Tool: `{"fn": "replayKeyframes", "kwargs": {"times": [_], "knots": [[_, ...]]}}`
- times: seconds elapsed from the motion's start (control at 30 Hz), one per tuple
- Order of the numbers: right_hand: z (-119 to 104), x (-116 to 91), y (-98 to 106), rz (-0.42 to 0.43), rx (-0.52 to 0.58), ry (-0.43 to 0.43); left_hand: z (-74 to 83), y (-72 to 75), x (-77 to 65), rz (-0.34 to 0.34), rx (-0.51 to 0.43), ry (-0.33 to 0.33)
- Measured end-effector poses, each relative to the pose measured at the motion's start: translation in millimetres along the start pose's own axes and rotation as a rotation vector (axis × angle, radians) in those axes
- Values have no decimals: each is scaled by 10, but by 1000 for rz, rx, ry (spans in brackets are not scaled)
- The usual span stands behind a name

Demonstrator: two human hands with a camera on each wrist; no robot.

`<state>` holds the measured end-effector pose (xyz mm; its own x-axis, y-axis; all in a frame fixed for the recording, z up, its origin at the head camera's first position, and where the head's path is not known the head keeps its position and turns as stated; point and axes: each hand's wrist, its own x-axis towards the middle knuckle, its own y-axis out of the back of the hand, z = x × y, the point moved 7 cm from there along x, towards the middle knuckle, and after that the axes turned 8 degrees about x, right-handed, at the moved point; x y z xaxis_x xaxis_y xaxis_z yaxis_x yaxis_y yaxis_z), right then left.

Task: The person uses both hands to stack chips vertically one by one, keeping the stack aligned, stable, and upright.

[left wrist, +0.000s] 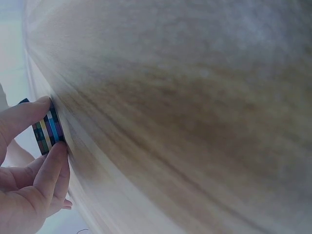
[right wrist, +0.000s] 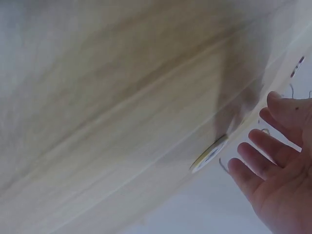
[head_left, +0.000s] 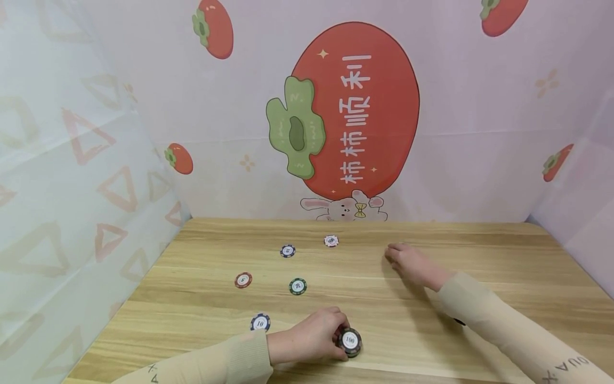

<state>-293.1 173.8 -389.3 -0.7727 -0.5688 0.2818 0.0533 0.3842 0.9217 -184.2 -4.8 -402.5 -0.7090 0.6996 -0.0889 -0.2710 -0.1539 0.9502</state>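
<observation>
My left hand (head_left: 309, 333) grips a short stack of poker chips (head_left: 350, 342) near the table's front edge. A black chip marked 100 lies on top. In the left wrist view, thumb and fingers pinch the sides of the stack (left wrist: 48, 129), whose edges show several colours. Farther back and to the right, my right hand (head_left: 412, 264) hovers low with loosely bent fingers and holds nothing. Beyond its fingertips in the right wrist view, a yellow-edged chip (right wrist: 208, 155) lies flat on the wood; the hand hides it in the head view.
Left of the hands, single chips lie spread out: a white one (head_left: 331, 241), a blue one (head_left: 288, 251), a red one (head_left: 243, 280), a green one (head_left: 298, 286) and a blue 10 (head_left: 260, 322). A small dark object (head_left: 459, 321) peeks out under the right sleeve. Printed cloth walls enclose the table (head_left: 503, 250).
</observation>
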Motion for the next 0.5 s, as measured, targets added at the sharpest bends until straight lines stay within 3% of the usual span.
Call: {"fn": "replayKeyframes", "kwargs": {"times": [0.3, 0.5], "knots": [[288, -19, 6, -91, 53, -159, -12, -12, 12, -4, -34, -15], [323, -43, 30, -114, 68, -172, -9, -10, 9, 2, 0, -7]]}}
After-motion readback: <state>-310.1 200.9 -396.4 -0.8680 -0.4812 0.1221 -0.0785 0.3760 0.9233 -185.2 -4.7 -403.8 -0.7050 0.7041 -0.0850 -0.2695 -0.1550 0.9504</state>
